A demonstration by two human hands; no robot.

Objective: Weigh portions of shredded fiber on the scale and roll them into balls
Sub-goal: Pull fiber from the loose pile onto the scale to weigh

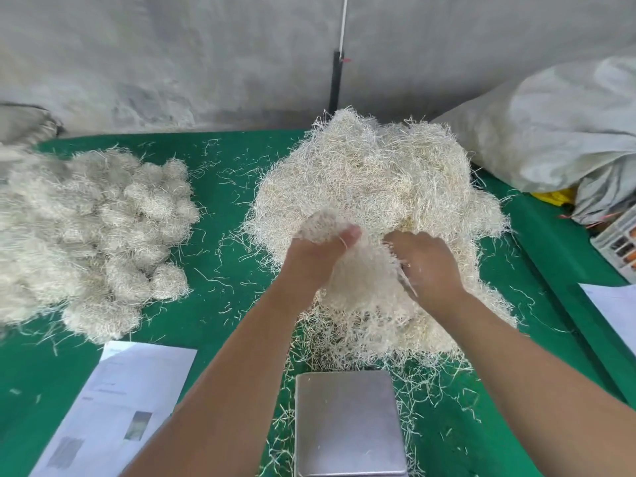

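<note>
A big heap of pale shredded fiber (378, 173) lies on the green table at centre right. My left hand (316, 253) grips a tuft of fiber (323, 222) at the heap's near side, thumb on top. My right hand (426, 259) is curled into the same clump of fiber (364, 280) from the right. Just in front of the heap stands a steel scale (347, 421) with a bare platform. Several rolled fiber balls (103, 228) are piled at the left.
A printed paper sheet (124, 401) lies at the near left and another paper (616, 304) at the right edge. A large grey sack (557, 132) and a basket (616, 242) stand at the right. Loose strands litter the green table (220, 304). A concrete wall rises behind.
</note>
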